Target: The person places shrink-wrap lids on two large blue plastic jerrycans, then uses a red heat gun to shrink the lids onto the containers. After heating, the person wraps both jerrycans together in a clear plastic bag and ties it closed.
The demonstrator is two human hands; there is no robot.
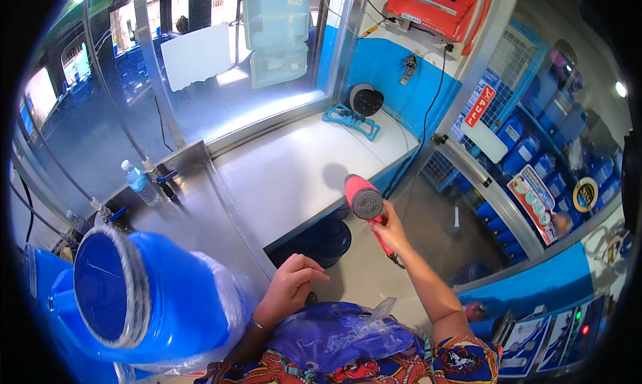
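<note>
My right hand grips the handle of a pink-red hair dryer. The dryer's dark round rear grille faces up at me, and its barrel points away over the white counter. My left hand is loosely bent in front of my body, and no object shows in it. To its left, a large blue plastic water container with a dark blue round cap stands on the metal worktop. Clear plastic film wraps part of the container.
A water bottle stands near valve taps. A light-blue plastic handle and a black cap lie at the counter's far end. A black cable hangs down the wall. To the right is a glass door with a metal handle bar.
</note>
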